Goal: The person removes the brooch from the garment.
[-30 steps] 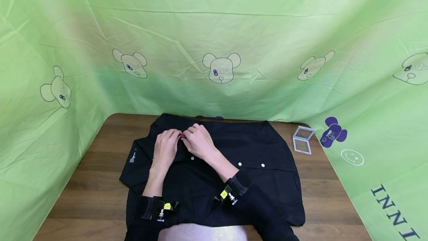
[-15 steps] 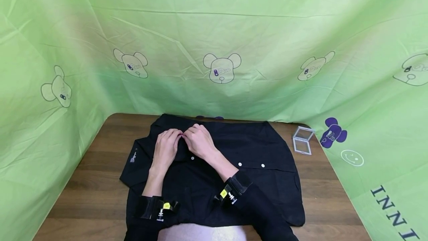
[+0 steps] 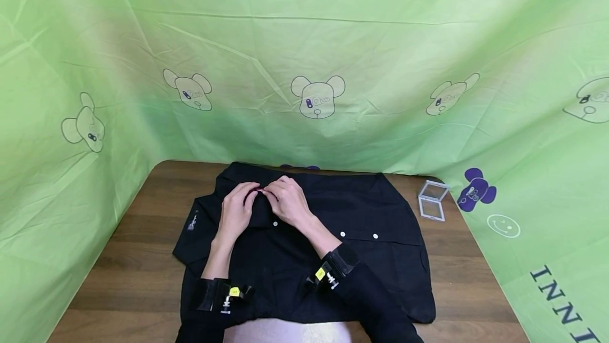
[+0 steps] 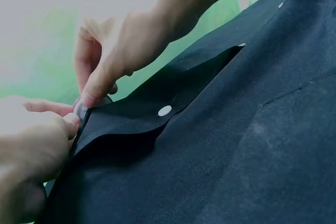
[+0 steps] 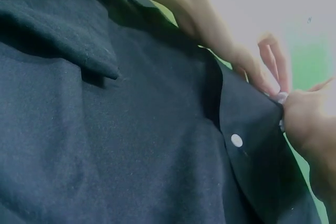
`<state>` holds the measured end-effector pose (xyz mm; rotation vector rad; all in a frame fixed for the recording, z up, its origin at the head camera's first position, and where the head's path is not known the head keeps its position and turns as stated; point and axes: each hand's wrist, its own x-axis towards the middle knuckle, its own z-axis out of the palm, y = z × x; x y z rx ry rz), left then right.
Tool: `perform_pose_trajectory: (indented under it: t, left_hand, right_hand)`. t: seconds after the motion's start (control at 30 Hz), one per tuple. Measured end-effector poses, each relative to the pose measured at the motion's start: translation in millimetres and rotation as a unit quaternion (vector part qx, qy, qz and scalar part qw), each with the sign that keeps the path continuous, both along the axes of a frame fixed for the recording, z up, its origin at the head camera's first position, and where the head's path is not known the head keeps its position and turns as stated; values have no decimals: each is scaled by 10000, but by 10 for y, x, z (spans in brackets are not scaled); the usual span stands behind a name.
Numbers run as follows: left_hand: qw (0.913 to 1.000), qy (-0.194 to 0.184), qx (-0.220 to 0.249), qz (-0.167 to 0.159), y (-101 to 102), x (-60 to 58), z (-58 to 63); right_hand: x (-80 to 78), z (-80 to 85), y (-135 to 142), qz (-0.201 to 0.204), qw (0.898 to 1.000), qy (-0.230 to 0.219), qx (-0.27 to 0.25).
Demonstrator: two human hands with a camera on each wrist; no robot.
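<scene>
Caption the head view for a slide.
Left hand and right hand pinch a small reddish item over a dark shirt spread on a brown table, open clear case at right.

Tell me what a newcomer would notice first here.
Probably the bright green curtain, printed with cartoon heads, behind and beside the table. Next, the black shirt spread across that table, where the left grip and right grip meet at a small round thing toward the shirt's upper left in the head view.

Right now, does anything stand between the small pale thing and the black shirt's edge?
Nothing visible does: the small pale thing is at the edge of the black shirt, held between the left grip and right grip. Whether it touches cloth is unclear.
</scene>
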<state>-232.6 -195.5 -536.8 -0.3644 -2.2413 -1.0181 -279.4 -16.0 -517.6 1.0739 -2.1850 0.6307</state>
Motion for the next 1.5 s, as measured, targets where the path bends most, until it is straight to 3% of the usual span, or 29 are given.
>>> perform_pose_trajectory:
  t: [0.37,0.67,1.0,1.5]
  left_hand:
    - [9994,-99,346,6,4,-3,-39]
    - [9988,-179,447,29,15,15,-24]
    - [9983,-295,490,77,11,4,-41]
    - [9982,-267,516,166,18,-2,-27]
  right_hand:
    - [-14,-119,8,191,9929,-699,-938]
    - [-3,-184,-12,-32,9694,-1794,-1676]
    - [-7,-187,0,-155,9470,-2476,-2042]
    - [-25,-162,2,-13,9482,-2521,-1934]
